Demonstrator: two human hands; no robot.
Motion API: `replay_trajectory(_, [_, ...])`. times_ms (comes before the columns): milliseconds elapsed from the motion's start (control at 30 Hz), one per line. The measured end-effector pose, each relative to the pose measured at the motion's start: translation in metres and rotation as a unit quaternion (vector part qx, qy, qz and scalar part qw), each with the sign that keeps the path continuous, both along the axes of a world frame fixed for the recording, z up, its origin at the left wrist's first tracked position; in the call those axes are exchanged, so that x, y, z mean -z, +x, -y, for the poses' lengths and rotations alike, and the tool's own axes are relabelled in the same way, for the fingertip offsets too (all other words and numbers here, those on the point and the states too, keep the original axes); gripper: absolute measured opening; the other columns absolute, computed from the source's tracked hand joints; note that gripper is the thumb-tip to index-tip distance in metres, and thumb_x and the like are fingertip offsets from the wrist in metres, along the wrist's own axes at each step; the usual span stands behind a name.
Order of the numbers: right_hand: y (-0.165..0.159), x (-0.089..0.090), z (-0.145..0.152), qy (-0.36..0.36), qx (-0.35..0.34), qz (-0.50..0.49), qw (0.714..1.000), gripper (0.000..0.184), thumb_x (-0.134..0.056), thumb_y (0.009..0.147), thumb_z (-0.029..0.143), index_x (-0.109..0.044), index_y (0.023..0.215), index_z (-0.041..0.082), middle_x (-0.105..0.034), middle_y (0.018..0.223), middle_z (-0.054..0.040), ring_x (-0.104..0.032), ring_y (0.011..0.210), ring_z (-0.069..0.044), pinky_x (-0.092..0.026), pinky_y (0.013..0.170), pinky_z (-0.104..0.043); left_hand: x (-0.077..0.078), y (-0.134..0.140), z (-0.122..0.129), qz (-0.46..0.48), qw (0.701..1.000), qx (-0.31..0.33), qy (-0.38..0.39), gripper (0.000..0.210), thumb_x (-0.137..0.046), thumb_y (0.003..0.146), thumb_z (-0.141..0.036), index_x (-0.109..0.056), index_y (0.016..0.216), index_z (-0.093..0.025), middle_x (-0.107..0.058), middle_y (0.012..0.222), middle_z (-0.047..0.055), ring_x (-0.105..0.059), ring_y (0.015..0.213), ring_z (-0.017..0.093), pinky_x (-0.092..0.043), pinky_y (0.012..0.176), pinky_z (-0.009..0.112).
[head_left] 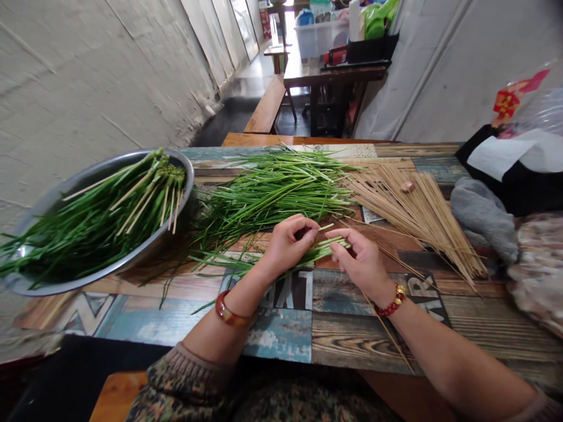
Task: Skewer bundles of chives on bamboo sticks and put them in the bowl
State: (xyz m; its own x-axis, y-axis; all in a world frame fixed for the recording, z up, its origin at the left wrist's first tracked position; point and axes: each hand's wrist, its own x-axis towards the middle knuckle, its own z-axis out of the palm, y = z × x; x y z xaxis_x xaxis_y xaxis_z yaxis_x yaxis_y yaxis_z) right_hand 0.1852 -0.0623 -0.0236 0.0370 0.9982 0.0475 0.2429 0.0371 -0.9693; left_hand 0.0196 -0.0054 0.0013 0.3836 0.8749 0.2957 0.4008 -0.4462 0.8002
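My left hand (pixel 292 240) is closed in a pinch on a garlic chive, whose pale end (pixel 326 227) sticks out past the fingertips. My right hand (pixel 361 258) pinches the pale stem ends of a small bunch of garlic chives (pixel 323 252); the green leaves trail left beneath my left wrist. A thin bamboo skewer (pixel 398 346) slants from under my right hand to the table's front edge; whether the fingers hold it I cannot tell. Just beyond both hands lies a loose heap of garlic chives (pixel 281 187).
Many bamboo skewers (pixel 440 223) fan out on the right of the patterned table (pixel 352 340). At left, a metal basin (pixel 190 176) holds skewered chives. A grey plastic bag (pixel 481 214) and a filled clear bag (pixel 539 264) sit far right. Behind are a bench (pixel 266 105) and another table.
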Motion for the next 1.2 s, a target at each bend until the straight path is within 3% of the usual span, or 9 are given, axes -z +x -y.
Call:
replay_trajectory(233, [-0.0005, -0.0035, 0.0018, 0.011, 0.016, 0.0, 1.0, 0.025, -0.056, 0.084, 0.031, -0.066, 0.1, 0.015, -0.059, 0.061, 0.0016, -0.048, 0.044, -0.008, -0.039, 0.042, -0.02, -0.0014, 0.0014, 0.0012, 0.014, 0.999, 0.032, -0.013, 0.018, -0.06, 0.085, -0.025, -0.073, 0.082, -0.013, -0.065, 0.07, 0.004, -0.057, 0.067, 0.012, -0.043, 0.063, 0.024])
replay_trajectory(933, [-0.0002, -0.0047, 0.0019, 0.018, 0.017, 0.014, 1.0, 0.026, -0.055, 0.083, 0.028, -0.068, 0.1, 0.014, -0.06, 0.061, 0.001, -0.045, 0.044, -0.008, -0.037, 0.042, -0.02, -0.0026, 0.0018, 0.0026, 0.008, 0.999, 0.033, -0.014, 0.015, -0.063, 0.083, -0.023, -0.074, 0.081, -0.014, -0.06, 0.065, 0.001, -0.052, 0.062, 0.01, -0.038, 0.057, 0.022])
replay_trajectory(1200, [0.0001, -0.0024, 0.0018, 0.018, 0.01, 0.024, 0.999, 0.026, -0.055, 0.084, 0.028, -0.069, 0.102, 0.015, -0.061, 0.06, 0.0007, -0.05, 0.047, -0.01, -0.04, 0.044, -0.02, -0.0008, 0.0018, 0.003, 0.007, 0.999, 0.04, -0.002, 0.015, -0.062, 0.084, -0.023, -0.074, 0.082, -0.014, -0.061, 0.067, 0.002, -0.054, 0.063, 0.01, -0.039, 0.058, 0.021])
